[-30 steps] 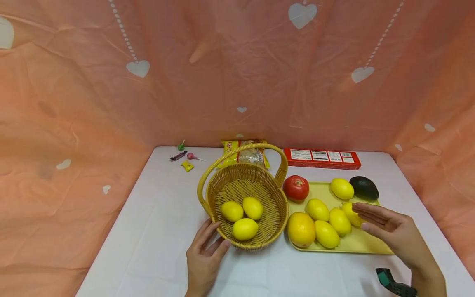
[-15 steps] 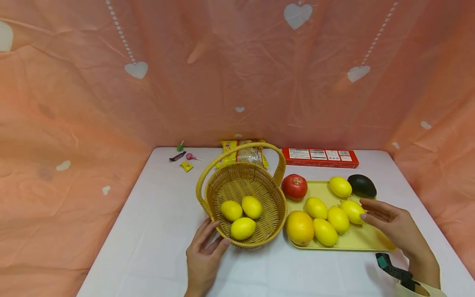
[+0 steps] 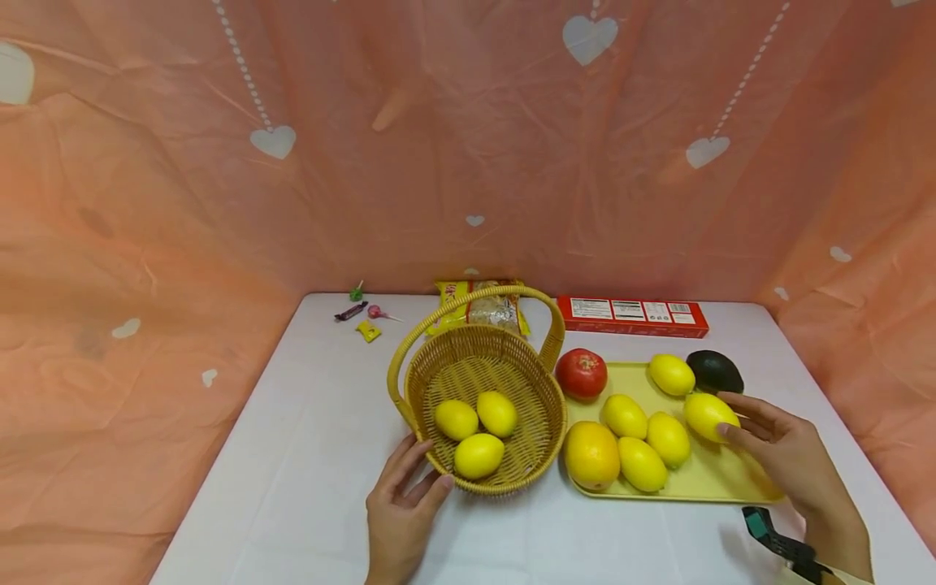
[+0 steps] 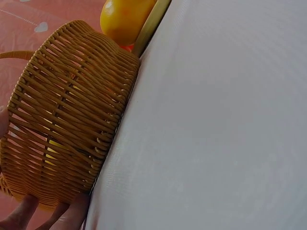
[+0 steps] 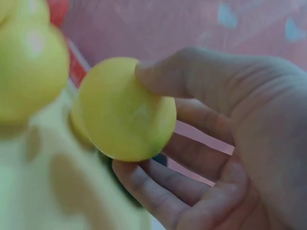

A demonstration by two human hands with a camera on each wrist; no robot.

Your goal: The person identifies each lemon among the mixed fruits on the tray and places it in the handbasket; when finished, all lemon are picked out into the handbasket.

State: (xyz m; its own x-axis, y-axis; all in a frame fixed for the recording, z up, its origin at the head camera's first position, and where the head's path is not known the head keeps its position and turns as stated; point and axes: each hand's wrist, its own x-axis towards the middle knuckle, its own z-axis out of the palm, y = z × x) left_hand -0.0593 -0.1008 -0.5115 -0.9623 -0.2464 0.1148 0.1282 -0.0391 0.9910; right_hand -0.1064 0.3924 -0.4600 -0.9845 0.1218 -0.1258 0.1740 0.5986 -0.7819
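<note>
Salmon-pink sheeting hangs creased behind and along both sides, printed with pale hearts and dotted strings. White-topped counter in front. Light soft, even; shadows faint.

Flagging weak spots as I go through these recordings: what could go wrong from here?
Two risks stand out. The right hand holds a lemon between thumb and fingertips, so the rounded fruit might slip and knock into the other lemons on the tray. Also, the orange sits at the tray's near corner, close by the basket; if the left hand, which touches the basket, shifted it, the orange could be nudged and roll.
</note>
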